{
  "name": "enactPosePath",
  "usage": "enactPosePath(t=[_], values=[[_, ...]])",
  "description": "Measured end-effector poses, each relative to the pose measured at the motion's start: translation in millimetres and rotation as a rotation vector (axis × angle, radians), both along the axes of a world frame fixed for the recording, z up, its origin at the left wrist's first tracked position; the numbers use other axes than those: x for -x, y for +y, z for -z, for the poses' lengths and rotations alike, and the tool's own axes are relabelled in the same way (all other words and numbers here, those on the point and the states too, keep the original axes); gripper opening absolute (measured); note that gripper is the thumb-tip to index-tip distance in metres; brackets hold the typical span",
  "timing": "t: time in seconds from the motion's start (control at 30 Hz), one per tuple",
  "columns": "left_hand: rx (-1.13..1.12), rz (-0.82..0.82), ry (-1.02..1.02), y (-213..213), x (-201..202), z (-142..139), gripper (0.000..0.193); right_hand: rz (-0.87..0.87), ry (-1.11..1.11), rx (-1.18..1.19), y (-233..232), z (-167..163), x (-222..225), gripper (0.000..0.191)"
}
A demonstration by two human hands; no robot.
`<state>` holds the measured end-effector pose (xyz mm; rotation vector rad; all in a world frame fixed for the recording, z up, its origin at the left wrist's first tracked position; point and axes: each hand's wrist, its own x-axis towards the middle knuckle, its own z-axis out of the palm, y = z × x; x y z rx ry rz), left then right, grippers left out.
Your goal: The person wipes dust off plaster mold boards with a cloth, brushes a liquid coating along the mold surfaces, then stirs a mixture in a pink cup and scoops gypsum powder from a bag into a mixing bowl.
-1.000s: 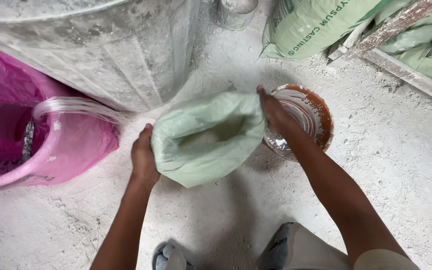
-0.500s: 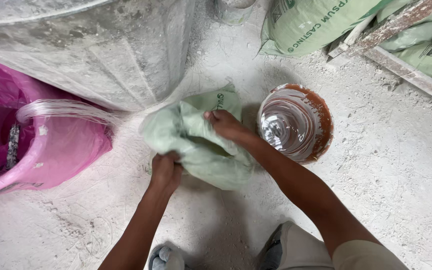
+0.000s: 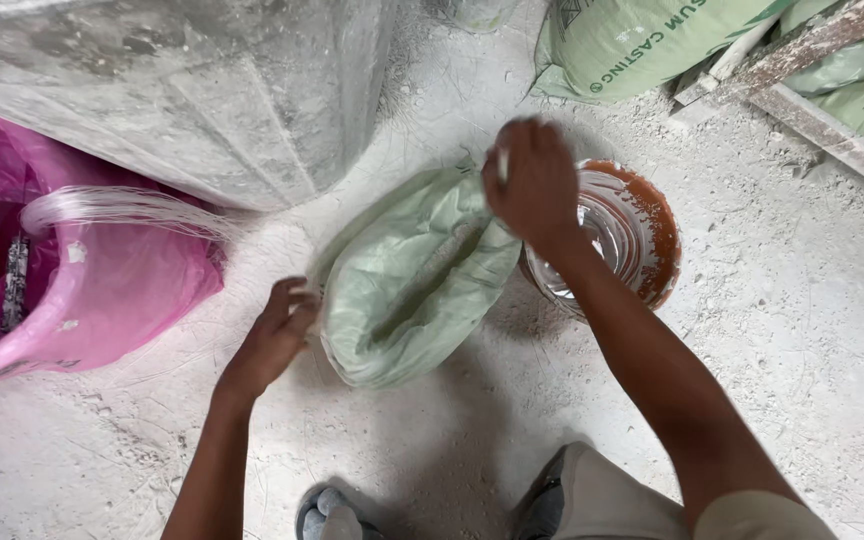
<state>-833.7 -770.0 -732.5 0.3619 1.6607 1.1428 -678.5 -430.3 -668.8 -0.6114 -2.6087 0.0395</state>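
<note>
Green sack (image 3: pixel 407 290) sits on dusty white floor (image 3: pixel 802 330) beside pink tub (image 3: pixel 82 300).

I'm pinching my right hand (image 3: pixel 532 185) closed at the far rim of the pale green woven sack (image 3: pixel 412 285), my left hand (image 3: pixel 277 330) cupping its near side.

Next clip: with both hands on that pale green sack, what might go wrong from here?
The right hand grips only the top edge of the green sack, so it may slip and spill. The left hand merely steadies its side. The sack touches the metal bowl, which might tip.
</note>
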Motion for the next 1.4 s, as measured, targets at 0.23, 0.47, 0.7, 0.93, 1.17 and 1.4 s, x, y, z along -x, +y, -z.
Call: enactPosePath(t=[0.23,0.47,0.7,0.93,1.17,1.4], values=[[0.287,0.163,0.732,78,-26,-32,0.087,-0.465,-0.819,0.666,-101,54,-30,0.018],[-0.042,-0.009,0.682,92,-31,-60,0.039,-0.141,-0.598,0.455,-62,82,31,0.033],[-0.197,-0.072,0.554,55,-59,-104,0.031,0.009,-0.334,0.593,-24,56,72,0.037],[-0.175,-0.169,0.395,64,-58,-62,0.032,-0.131,-0.662,0.560,-73,84,46,0.042],[-0.173,-0.173,0.363,61,-64,-62,0.028,-0.133,-0.869,0.561,-63,98,35,0.041],[-0.181,-0.029,0.333,65,-73,-73,0.022,-0.013,-0.491,0.492,-58,144,50,0.041]])
